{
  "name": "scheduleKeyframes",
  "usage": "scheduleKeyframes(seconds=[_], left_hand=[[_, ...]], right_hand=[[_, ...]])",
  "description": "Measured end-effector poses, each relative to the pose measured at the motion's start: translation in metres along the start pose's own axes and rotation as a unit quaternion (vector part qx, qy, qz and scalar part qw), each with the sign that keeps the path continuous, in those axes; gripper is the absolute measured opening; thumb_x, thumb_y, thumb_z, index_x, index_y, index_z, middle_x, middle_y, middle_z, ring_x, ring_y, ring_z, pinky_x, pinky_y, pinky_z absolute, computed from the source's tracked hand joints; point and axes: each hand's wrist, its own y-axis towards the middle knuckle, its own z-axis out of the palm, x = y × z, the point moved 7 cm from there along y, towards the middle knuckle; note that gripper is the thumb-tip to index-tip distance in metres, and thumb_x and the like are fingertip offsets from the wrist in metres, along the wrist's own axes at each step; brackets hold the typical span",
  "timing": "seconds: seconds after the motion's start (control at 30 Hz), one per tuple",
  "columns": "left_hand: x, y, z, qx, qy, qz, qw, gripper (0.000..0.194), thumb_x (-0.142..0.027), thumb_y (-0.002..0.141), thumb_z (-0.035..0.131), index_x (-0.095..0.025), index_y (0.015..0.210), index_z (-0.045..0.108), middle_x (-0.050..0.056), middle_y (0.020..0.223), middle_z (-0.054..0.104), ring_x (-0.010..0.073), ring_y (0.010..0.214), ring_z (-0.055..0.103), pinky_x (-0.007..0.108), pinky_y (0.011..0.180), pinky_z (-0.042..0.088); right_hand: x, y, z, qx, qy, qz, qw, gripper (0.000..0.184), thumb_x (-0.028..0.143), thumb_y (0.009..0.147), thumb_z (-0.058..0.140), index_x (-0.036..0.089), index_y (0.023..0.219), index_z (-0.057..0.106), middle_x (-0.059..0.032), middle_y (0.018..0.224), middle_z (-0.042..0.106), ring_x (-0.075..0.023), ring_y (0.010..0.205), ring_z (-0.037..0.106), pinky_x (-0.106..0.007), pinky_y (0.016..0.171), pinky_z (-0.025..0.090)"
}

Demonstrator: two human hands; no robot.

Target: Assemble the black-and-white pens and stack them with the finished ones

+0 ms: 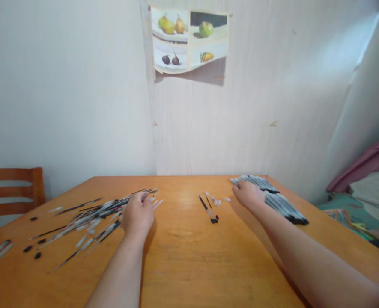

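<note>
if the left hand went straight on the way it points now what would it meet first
Probably the ends of the slim dark sticks just beyond the fingers of the left hand; depth is unclear, so they may already be touching.

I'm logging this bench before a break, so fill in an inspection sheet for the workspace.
Surface: wooden table, lightly scuffed.
Job's things: loose pile of pen-like sticks at left; aligned rows of sticks at right.
Clutter: small black pieces at left and centre; small pale pieces near the middle.
Grips: left hand at the pile, fingers curled; right hand at the rows; whether either holds anything is unclear.
Cables: nothing seen.
Surroundings: wall with fruit pictures; chair at left; pink cloth at right.
</note>
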Motion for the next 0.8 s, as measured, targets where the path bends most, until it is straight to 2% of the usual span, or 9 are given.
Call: scheduleKeyframes(seconds=[0.1,0.27,0.57,0.8], left_hand=[[0.013,-0.001,0.003,0.037,0.060,-0.062,0.996,0.031,-0.035,0.085,0.044,-0.027,0.104,0.067,0.012,0.102,0.070,0.0355,0.099,0.060,0.049,0.078,0.041],[0.010,-0.009,0.013,0.075,0.159,-0.039,0.984,0.028,-0.028,0.079,0.047,-0.024,0.094,0.071,0.017,0.105,0.068,0.0386,0.103,0.057,0.053,0.079,0.040],[0.015,-0.010,0.025,0.106,0.203,-0.051,0.972,0.027,-0.026,0.077,0.050,-0.023,0.094,0.070,0.016,0.111,0.067,0.0364,0.109,0.055,0.051,0.083,0.041],[0.011,-0.013,0.034,0.140,0.213,-0.040,0.966,0.025,-0.022,0.078,0.049,-0.025,0.091,0.071,0.014,0.108,0.069,0.0358,0.111,0.055,0.049,0.085,0.042]], right_hand=[[0.013,-0.023,-0.004,0.003,0.027,-0.039,0.999,0.037,0.042,0.087,0.040,0.021,0.091,0.071,-0.0121,0.096,0.071,-0.0281,0.091,0.065,-0.032,0.068,0.043],[0.024,-0.047,-0.005,0.008,0.063,-0.079,0.995,0.034,0.043,0.085,0.042,0.021,0.085,0.069,-0.0094,0.089,0.071,-0.0235,0.085,0.063,-0.028,0.061,0.036],[0.030,-0.058,0.010,0.045,0.105,-0.107,0.988,0.022,0.034,0.081,0.050,0.019,0.079,0.067,-0.0070,0.081,0.069,-0.0184,0.077,0.060,-0.025,0.057,0.030],[0.055,-0.062,0.024,0.085,0.085,-0.144,0.982,0.017,0.028,0.078,0.052,0.019,0.079,0.067,-0.0067,0.080,0.069,-0.0184,0.074,0.061,-0.026,0.054,0.029]])
